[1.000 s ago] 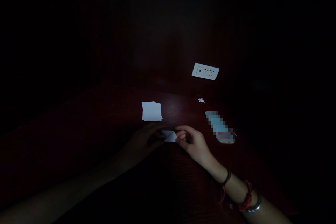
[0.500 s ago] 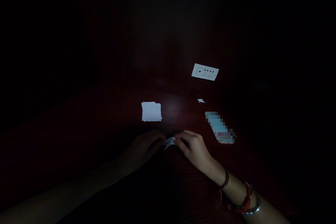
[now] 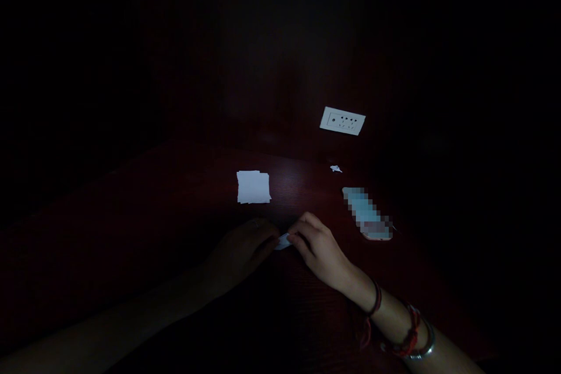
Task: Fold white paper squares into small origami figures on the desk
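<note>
A small piece of folded white paper (image 3: 283, 241) is pinched between my two hands, low over the dark red table. My left hand (image 3: 249, 244), in deep shadow, grips its left end with thumb and fingers. At the other end, my right hand (image 3: 319, 249) closes thumb and fingertips on the paper. The fingers hide both ends, and the fold itself is hard to make out. Just beyond my hands lies a loose stack of white paper squares (image 3: 253, 187) with uneven edges.
A phone (image 3: 367, 213) with a blurred screen lies right of my right hand. Small white paper scraps (image 3: 336, 169) sit near the wall, below a white wall socket (image 3: 342, 121). The table (image 3: 293, 178) is dimly lit, and its sides fade into darkness.
The paper between my hands looks narrower and flatter, its pointed corner no longer sticking out. My right hand has shifted slightly up and left. The stack and phone stay put.
</note>
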A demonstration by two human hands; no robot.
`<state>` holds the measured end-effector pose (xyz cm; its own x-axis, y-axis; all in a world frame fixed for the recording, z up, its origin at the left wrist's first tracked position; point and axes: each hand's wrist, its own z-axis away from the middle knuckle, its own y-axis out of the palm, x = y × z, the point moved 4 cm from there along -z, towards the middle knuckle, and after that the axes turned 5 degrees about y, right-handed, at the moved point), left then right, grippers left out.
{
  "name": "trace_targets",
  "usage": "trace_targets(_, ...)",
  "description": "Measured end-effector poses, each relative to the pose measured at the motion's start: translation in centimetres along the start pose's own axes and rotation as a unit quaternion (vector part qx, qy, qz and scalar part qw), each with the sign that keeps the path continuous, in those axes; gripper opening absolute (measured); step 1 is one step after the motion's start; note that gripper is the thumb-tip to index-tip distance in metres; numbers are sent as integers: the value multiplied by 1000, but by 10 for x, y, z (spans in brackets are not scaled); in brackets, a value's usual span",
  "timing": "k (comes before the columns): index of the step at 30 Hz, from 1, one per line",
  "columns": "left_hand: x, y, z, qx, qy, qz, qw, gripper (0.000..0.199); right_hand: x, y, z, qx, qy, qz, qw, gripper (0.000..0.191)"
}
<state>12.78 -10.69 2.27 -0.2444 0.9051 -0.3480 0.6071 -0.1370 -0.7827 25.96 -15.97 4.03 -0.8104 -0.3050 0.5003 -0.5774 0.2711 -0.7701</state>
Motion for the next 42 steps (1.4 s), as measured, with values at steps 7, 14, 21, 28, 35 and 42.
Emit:
trace_targets(7, 0, 1, 1, 19, -20, 21, 999, 15, 2, 3, -1, 16, -11, -16, 1000, 9)
trace_targets(14, -3, 1, -2, 6, -42, 73, 996, 6, 5, 6, 0, 15, -5, -3, 1000, 13)
trace_targets(21, 0, 2, -1, -8, -50, 62, 997, 8, 2, 7, -3, 19, 48, -76, 996, 18)
trace_targets(28, 3, -3, -2, -36, -62, 53, 996, 13, -3, 9, -1, 47, 49, -69, 995, 11)
trace_targets(35, 1, -1, -1, -21, -35, 77, 996, 8, -8, 10, 1, 46, 77, -87, 992, 15)
trace_targets(42, 2, -3, 0, -38, -43, 87, 995, 10, -3, 6, 0, 34, 40, -106, 993, 13)
